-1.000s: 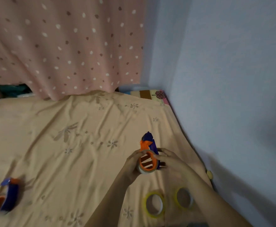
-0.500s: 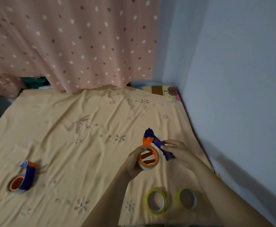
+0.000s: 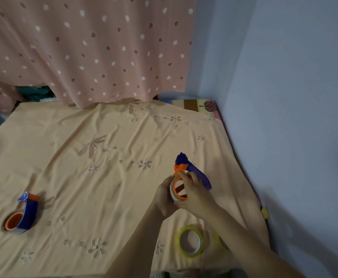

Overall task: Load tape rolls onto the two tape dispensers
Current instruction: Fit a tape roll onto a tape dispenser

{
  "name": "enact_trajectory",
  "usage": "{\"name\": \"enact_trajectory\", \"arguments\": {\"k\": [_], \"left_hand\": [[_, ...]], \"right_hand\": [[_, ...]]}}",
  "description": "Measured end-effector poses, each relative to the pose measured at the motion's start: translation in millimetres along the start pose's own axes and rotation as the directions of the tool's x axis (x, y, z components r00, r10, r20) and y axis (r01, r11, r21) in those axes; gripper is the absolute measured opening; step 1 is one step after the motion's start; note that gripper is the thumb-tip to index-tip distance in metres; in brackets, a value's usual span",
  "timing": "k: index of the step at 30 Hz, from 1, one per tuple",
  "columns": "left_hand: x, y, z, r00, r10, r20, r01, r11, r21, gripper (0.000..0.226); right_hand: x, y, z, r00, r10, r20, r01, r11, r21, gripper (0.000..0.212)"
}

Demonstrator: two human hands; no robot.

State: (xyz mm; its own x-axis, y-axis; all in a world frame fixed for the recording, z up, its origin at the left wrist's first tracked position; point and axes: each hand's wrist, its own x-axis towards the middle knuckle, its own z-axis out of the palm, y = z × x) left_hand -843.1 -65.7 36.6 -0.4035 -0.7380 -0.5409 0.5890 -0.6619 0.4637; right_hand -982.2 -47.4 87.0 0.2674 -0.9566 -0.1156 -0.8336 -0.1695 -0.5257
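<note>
A blue and orange tape dispenser (image 3: 192,169) is held above the cloth at centre right, with a pale tape roll (image 3: 172,192) around its orange core. My left hand (image 3: 165,197) cups the roll from the left. My right hand (image 3: 194,194) lies over the orange core, fingers curled on the dispenser. A second blue and orange dispenser (image 3: 22,214) lies on the cloth at far left with a roll on it. A yellow tape roll (image 3: 191,241) lies flat near the front edge. Another yellow roll (image 3: 219,242) is mostly hidden behind my right forearm.
A peach flowered cloth (image 3: 104,177) covers the work surface. A pale blue wall (image 3: 294,117) runs close along the right side. A pink dotted curtain (image 3: 84,47) hangs at the back. A small yellow object (image 3: 264,213) sits at the cloth's right edge.
My right hand has shifted from the dispenser's blue handle onto the orange core. The camera view has swung left, so the far-left dispenser shows more fully.
</note>
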Motion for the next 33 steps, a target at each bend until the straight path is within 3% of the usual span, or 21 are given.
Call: {"name": "enact_trajectory", "arguments": {"k": [9,13,16,20,24,28,33], "left_hand": [[7.3,11.7,-12.6,0.999,0.043,0.002,-0.043,0.999,-0.011,0.048],[9.7,16.7,-28.4,0.995,0.055,-0.08,-0.062,0.993,-0.098,0.051],[7.9,22.1,-48.7,0.96,0.069,-0.27,-0.123,0.974,-0.189,0.051],[1.5,30.1,-76.9,0.915,0.143,-0.377,-0.21,0.967,-0.143,0.039],[-11.5,35.0,-90.7,0.913,0.196,-0.359,-0.222,0.975,-0.03,0.045],[-27.5,32.5,-93.4,0.924,0.23,-0.307,-0.214,0.973,0.087,0.047],[-37.7,23.7,-94.8,0.936,0.218,-0.277,-0.19,0.974,0.126,0.049]], "right_hand": [[6.7,-8.3,-7.7,0.982,-0.106,-0.155,0.117,0.991,0.064,0.091],[20.9,-15.7,-20.8,0.975,-0.075,-0.207,0.122,0.967,0.223,0.09],[30.2,-4.4,-17.6,0.974,-0.025,-0.227,0.08,0.969,0.236,0.089],[30.8,25.7,16.0,0.981,0.155,-0.113,-0.138,0.98,0.141,0.092],[29.8,52.6,62.1,0.951,0.297,0.083,-0.306,0.943,0.13,0.096],[31.0,67.8,98.8,0.909,0.37,0.19,-0.378,0.926,0.007,0.096],[40.5,74.0,119.6,0.897,0.391,0.206,-0.379,0.92,-0.097,0.102]]}}
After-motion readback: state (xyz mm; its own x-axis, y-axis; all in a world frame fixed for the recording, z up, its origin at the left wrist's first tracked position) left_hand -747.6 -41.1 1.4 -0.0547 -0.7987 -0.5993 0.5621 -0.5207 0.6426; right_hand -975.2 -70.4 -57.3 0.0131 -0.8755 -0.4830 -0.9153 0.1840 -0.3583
